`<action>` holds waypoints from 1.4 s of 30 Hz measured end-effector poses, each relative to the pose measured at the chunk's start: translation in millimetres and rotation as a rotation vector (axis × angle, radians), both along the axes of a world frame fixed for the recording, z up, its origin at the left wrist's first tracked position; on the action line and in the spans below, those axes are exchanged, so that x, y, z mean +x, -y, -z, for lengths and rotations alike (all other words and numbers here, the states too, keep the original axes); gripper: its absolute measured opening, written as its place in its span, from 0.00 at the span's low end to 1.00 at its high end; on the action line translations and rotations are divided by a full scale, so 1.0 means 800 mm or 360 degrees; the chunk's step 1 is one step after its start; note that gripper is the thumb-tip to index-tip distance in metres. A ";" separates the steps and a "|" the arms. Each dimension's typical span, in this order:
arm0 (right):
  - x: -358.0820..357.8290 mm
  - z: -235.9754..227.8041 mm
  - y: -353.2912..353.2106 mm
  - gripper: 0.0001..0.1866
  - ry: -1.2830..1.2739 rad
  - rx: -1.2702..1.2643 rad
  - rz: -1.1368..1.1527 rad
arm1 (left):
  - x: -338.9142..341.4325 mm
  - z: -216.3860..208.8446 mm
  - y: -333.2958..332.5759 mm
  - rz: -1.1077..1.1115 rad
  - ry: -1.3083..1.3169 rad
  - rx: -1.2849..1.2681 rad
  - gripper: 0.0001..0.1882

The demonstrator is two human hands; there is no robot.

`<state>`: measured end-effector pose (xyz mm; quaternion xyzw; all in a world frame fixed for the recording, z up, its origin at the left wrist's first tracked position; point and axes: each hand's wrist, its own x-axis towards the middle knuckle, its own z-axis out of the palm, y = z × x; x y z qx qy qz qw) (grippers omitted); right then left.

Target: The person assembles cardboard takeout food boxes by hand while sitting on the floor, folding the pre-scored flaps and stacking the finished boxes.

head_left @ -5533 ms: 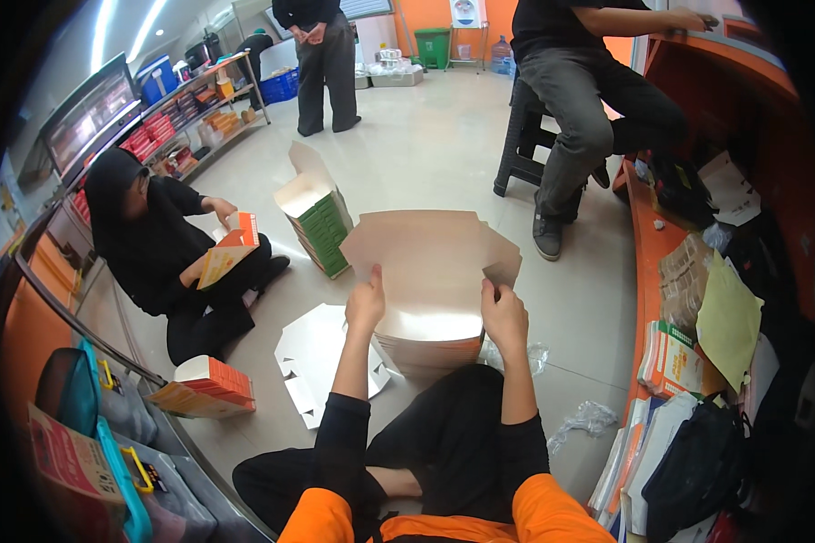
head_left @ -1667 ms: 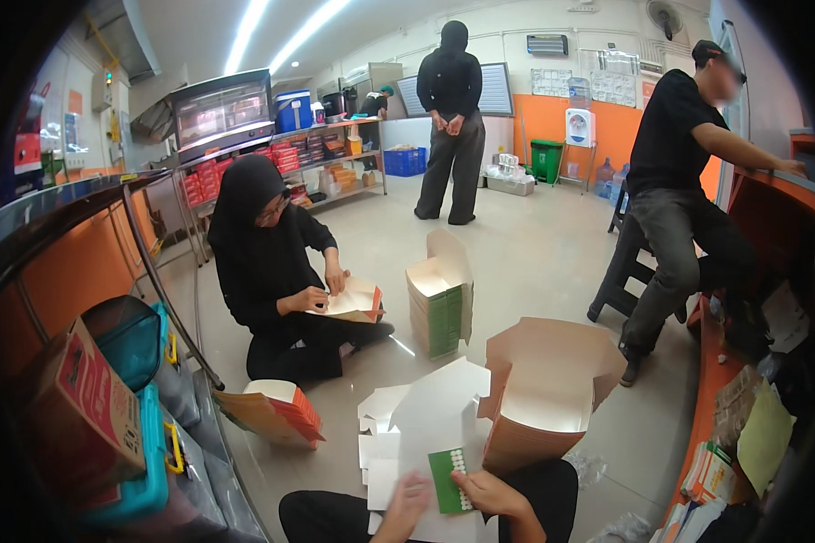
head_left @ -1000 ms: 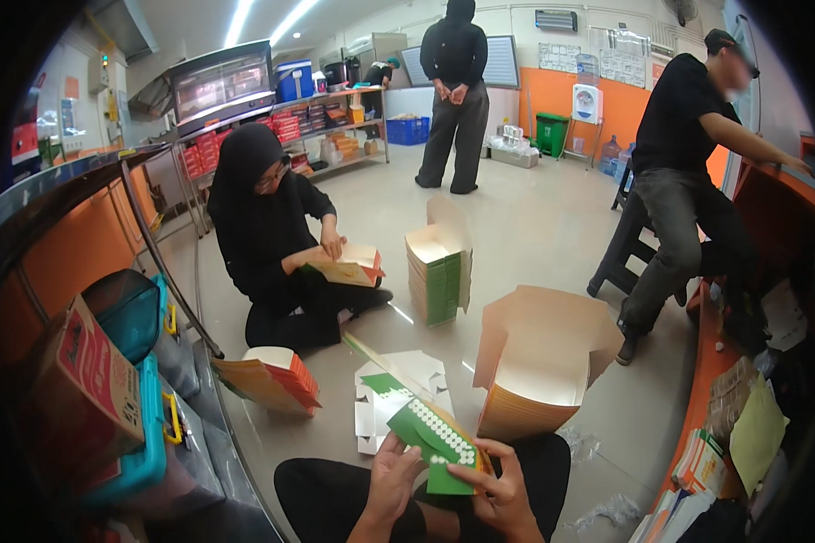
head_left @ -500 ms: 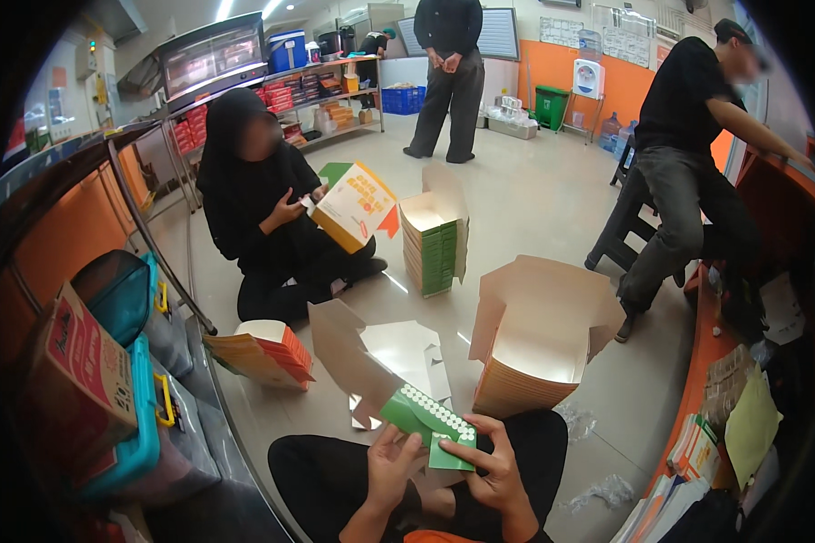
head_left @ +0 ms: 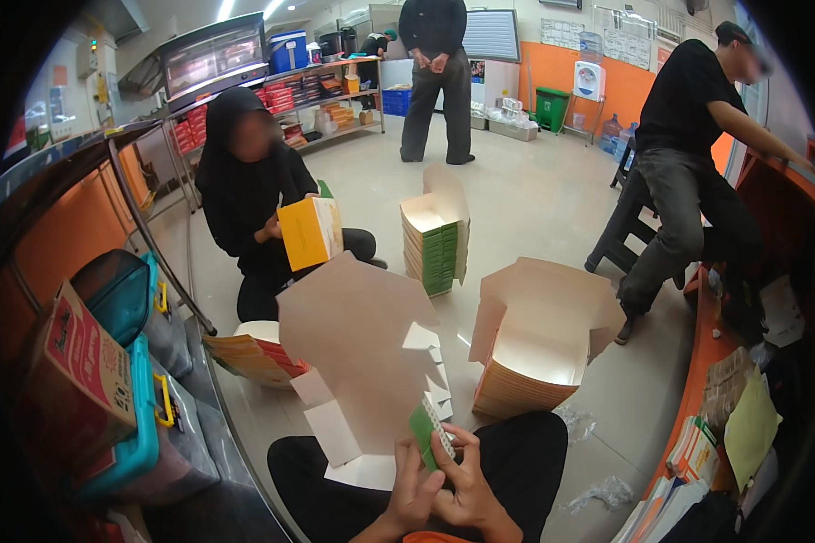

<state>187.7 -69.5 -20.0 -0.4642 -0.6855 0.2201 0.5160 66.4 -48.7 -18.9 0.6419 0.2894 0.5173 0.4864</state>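
Low in my head view, two bare hands meet close together at a large open carton (head_left: 358,335), its plain inner side facing me, between the person's bent legs (head_left: 527,462). The right hand (head_left: 469,480) pinches a green flap (head_left: 421,434) at its white-dotted edge; the left hand (head_left: 414,487) grips the same flap lower down. Beyond, to the right, stands a stack of nested cartons (head_left: 539,366). Farther off, left of centre, a seated co-worker (head_left: 244,199) holds a yellow box (head_left: 308,233).

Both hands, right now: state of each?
Left hand: closed on the green, white-dotted cardboard flap.
Right hand: closed on the same flap.
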 end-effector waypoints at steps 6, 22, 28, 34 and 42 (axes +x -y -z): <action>0.063 0.009 -0.019 0.24 -0.0204 -0.0014 0.0013 | -0.038 0.000 -0.025 0.0068 -0.0598 0.0122 0.19; 0.051 0.024 -0.028 0.12 -0.0495 -0.0256 0.0021 | -0.069 -0.019 -0.040 0.0027 -0.1051 0.0252 0.11; 0.030 0.002 -0.026 0.09 -0.0270 -0.0248 -0.0048 | -0.065 -0.025 -0.045 -0.0152 -0.0970 0.0359 0.14; 0.027 0.014 -0.026 0.10 -0.0072 -0.0385 -0.0252 | -0.064 -0.034 -0.049 -0.0076 -0.0880 0.0528 0.14; 0.011 -0.007 -0.023 0.31 0.0218 -0.0459 -0.0292 | -0.064 -0.004 -0.065 -0.0291 -0.0645 0.0683 0.22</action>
